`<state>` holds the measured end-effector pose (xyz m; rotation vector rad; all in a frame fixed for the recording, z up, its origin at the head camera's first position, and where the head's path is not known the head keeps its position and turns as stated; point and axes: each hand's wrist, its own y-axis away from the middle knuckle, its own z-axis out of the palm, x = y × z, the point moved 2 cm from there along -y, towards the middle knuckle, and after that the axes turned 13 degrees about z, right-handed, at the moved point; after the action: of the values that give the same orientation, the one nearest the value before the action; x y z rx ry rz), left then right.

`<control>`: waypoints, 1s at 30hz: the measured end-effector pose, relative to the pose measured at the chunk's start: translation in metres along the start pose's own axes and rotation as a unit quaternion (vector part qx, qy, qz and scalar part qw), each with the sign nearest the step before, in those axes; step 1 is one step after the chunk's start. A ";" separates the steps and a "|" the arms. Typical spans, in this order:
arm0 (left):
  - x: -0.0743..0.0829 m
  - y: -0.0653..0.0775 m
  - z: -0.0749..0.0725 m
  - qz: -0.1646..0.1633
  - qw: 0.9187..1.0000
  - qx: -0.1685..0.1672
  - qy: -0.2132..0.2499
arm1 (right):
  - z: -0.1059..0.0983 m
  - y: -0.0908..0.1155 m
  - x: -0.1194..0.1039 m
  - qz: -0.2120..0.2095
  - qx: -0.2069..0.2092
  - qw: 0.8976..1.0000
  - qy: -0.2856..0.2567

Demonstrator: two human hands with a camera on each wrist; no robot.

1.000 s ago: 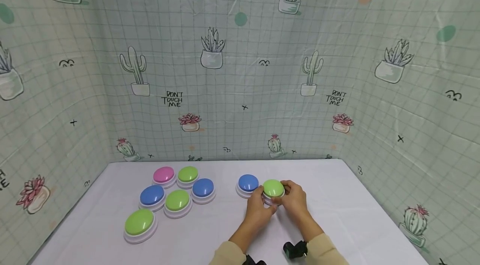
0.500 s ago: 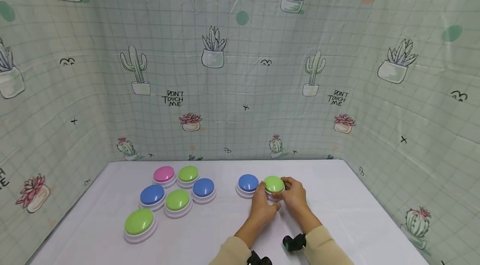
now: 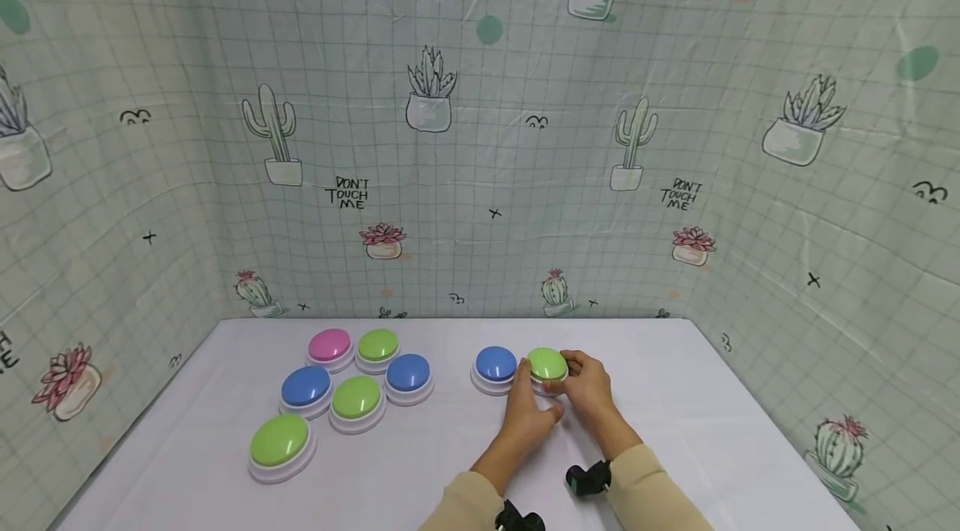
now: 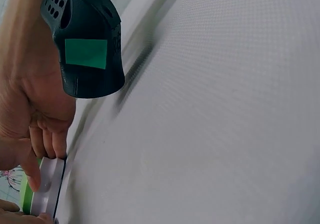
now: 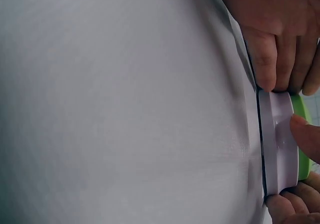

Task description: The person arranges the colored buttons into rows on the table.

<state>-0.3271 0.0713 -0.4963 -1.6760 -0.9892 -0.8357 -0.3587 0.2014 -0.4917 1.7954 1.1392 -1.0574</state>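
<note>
- Green button (image 3: 547, 363), single, on white base (image 5: 280, 144): lay cap upward on white table (image 3: 390, 481), between left hand (image 3: 527, 418) and right hand (image 3: 590, 389), ahead of both.
- Axis: none long, being round in outline; presented only a left side and a right side to the fingers.
- Right hand: clamped on the green button, with thumb (image 5: 307, 140) across the front of the base and fingers curled about the right side.
- Left hand: set against the opposite side, with fingers (image 5: 283, 64) extended to the base and thumb standing clear.
- Nearness: favoured neither; touched from both flanks at once, though gripped only from the right.
- Blue button (image 3: 496, 363): stood just left of the green one, beside the left fingers; touching or barely parted, could not be told for certain behind those fingers.
- Six further buttons (image 3: 357, 398), in pink, blue and green: grouped well apart, on the left of the white table, out of contact with either hand.
</note>
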 end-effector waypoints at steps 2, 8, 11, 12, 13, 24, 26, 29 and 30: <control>-0.001 0.001 0.000 0.004 1.000 0.003 0.007 | 0.000 0.000 0.001 0.001 -0.001 1.000 0.001; -0.002 0.003 0.000 0.004 1.000 0.009 0.020 | 0.000 0.000 0.000 -0.008 -0.002 1.000 0.021; -0.003 0.004 0.000 -0.001 1.000 0.008 0.022 | 0.000 -0.001 -0.001 -0.013 -0.002 0.999 0.044; -0.003 0.004 0.000 -0.003 1.000 0.008 0.023 | 0.000 -0.001 -0.001 -0.015 -0.003 0.998 0.053; -0.004 0.005 -0.001 -0.002 1.000 0.008 0.023 | 0.000 -0.001 -0.002 -0.015 -0.004 0.998 0.061; -0.006 0.005 -0.004 0.007 1.000 -0.005 0.017 | -0.001 -0.003 -0.004 0.002 0.009 0.995 0.104; -0.006 0.005 -0.005 0.008 1.000 -0.004 0.019 | -0.001 -0.002 -0.003 0.004 0.009 0.995 0.099; -0.007 0.005 -0.005 0.012 1.000 -0.003 0.024 | 0.000 0.000 -0.002 0.003 0.011 0.996 0.090; -0.008 0.006 -0.005 0.012 1.000 -0.003 0.024 | 0.000 0.000 -0.002 0.002 0.013 0.996 0.088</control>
<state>-0.3258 0.0634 -0.5037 -1.6617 -0.9329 -0.8610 -0.3591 0.2004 -0.4895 1.9409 1.2297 -0.9291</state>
